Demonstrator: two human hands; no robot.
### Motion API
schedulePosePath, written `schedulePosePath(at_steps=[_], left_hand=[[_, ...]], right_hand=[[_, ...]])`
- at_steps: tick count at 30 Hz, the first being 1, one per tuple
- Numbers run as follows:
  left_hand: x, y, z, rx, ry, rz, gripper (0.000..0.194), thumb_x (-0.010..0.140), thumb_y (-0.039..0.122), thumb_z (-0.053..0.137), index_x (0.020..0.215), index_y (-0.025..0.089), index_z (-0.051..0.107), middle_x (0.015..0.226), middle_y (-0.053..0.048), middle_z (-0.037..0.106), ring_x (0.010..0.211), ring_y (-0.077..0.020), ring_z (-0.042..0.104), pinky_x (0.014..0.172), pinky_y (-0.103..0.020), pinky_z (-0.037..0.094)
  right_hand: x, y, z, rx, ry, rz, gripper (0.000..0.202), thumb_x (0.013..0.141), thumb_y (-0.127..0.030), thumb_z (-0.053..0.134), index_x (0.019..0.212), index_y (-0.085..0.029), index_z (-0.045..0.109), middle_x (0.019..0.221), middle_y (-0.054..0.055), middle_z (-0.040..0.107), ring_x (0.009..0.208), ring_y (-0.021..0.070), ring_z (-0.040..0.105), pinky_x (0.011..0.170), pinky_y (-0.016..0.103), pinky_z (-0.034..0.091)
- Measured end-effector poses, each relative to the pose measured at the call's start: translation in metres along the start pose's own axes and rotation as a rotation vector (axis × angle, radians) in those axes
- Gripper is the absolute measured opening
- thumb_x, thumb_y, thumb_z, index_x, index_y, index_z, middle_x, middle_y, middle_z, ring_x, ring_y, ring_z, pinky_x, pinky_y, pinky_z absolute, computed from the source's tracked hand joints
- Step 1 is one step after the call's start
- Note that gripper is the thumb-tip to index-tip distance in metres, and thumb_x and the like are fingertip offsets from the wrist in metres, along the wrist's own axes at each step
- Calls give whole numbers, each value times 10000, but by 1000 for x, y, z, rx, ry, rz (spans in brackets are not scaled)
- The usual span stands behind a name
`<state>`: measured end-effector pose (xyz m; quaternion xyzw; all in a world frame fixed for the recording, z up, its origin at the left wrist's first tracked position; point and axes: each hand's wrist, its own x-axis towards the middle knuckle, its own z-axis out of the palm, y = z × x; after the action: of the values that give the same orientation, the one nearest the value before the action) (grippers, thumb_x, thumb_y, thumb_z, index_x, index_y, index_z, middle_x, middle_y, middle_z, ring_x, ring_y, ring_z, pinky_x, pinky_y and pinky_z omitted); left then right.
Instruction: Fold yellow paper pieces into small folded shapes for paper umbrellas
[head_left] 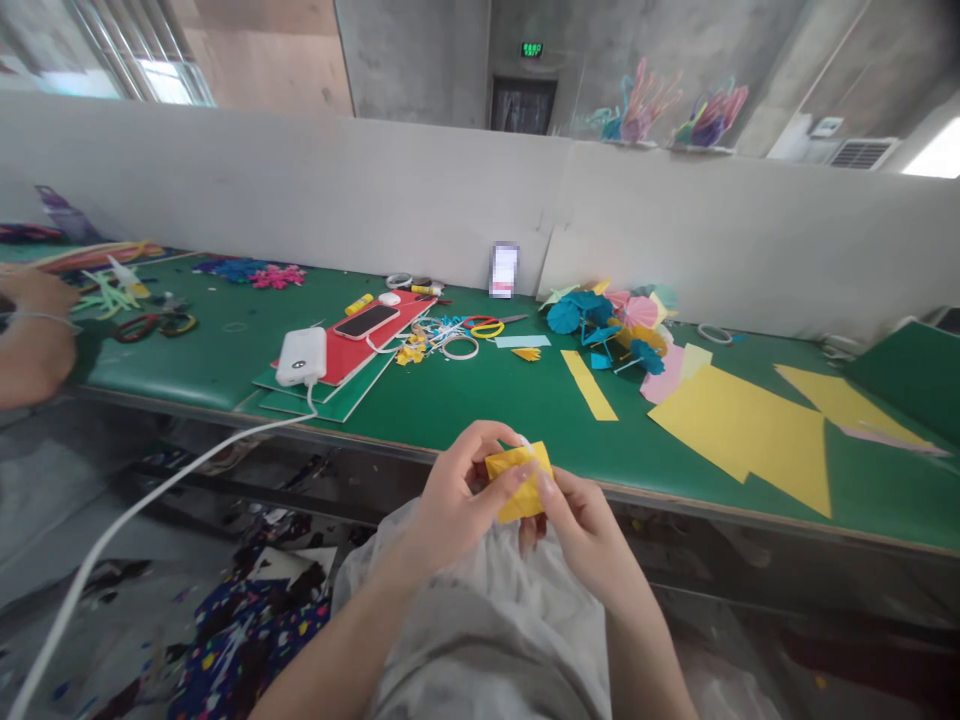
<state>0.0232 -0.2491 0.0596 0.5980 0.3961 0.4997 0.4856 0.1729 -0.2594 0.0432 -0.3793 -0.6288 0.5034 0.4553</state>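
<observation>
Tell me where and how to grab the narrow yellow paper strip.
Near end of the yellow strip, from the person's side, likely right hand, though that now holds the folded yellow paper. Thin and lying flat, so lift its edge and pinch. That end points toward the front edge of the green table; the far end sits nearer the blue paper umbrellas.

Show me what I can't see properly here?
- Back of the folded yellow paper: head view, hidden by its front, the left grip and the right grip.
- Words on the upright screen: head view, pixelated.
- Rest of the neighbour's arm: head view, cut off by the left edge.
</observation>
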Motion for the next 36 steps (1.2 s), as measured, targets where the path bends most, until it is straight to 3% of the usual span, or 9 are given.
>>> schedulePosePath(at_steps=[8, 12, 17, 28, 36], left_hand=[[2, -3, 1, -124, -21, -83, 320, 818, 450, 598, 1018, 227, 486, 650, 52, 478, 503, -78, 456, 461, -171, 372], [2, -7, 0, -101, -54, -90, 288, 835, 476, 563, 884, 197, 510, 647, 58, 440, 464, -52, 373, 415, -160, 303], [-2, -3, -3, -34, -113, -113, 236, 846, 356, 589, 723, 168, 517, 612, 58, 408, 523, -60, 381, 459, -165, 303], [1, 3, -4, 9, -105, -87, 222, 816, 310, 617, 688, 167, 505, 619, 55, 420, 534, -70, 392, 472, -173, 321], [3, 4, -11, 57, -195, -82, 178, 826, 313, 603, 752, 169, 528, 650, 49, 445, 590, -82, 404, 528, -188, 335]], right_hand=[[-3, -3, 13, -65, 229, -59, 393, 918, -427, 461, 615, -180, 499, 428, -41, 465, 380, 96, 430, 414, 216, 335], [-5, -4, 14, -123, 322, -86, 403, 919, -402, 471, 579, -186, 473, 423, -30, 479, 378, 96, 443, 407, 211, 342], [-8, -3, 12, -147, 295, -86, 384, 936, -394, 436, 621, -184, 496, 442, -26, 493, 396, 103, 467, 419, 215, 356], [-10, -2, 7, -151, 197, -90, 307, 891, -411, 510, 711, -170, 564, 528, -10, 538, 459, 114, 483, 430, 214, 364], [-12, -3, 2, -34, 116, -63, 234, 900, -340, 530, 758, -164, 590, 539, -19, 548, 438, 93, 486, 423, 192, 378]])
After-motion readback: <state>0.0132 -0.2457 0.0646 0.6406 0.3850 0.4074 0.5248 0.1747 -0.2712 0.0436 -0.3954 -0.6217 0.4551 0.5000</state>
